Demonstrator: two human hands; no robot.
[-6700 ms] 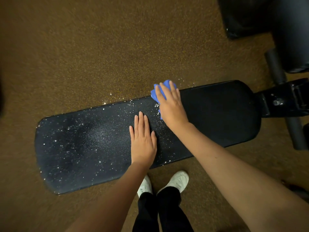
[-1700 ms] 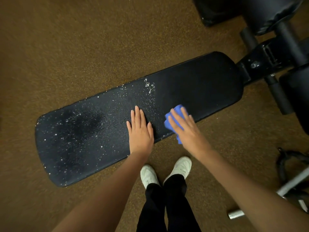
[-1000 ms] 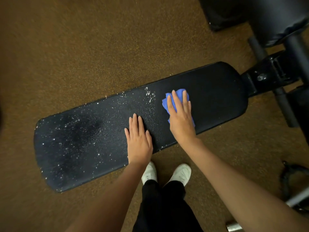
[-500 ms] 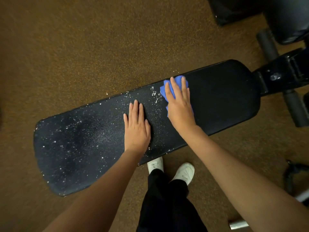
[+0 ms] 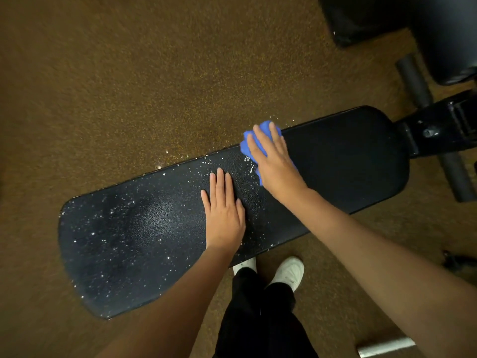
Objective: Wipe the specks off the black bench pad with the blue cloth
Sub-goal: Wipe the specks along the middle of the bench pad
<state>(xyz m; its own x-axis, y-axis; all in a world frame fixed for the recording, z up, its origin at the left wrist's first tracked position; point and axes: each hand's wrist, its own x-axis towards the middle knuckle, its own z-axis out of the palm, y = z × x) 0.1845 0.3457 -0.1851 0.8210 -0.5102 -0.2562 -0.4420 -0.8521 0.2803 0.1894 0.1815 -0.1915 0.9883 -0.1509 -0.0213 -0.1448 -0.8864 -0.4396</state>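
1. Setting reads as a gym or weight room; indoor, dim warm light.
2. Long black bench pad (image 5: 335,171) with pebbled vinyl skin; bolted to a black metal frame (image 5: 438,127) at its right end.
3. Cylindrical foam rollers (image 5: 413,78) and more black upholstery (image 5: 449,40) beyond it; typical exercise equipment.
4. Speckled brown rubber-type flooring (image 5: 129,73); a silver bar end (image 5: 384,346) lies on it.

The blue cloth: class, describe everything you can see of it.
The blue cloth looks soft and bunched. It lies at the far edge of the black bench pad, mostly hidden under the right hand, whose straight fingers press it flat. White specks lie just beside it.
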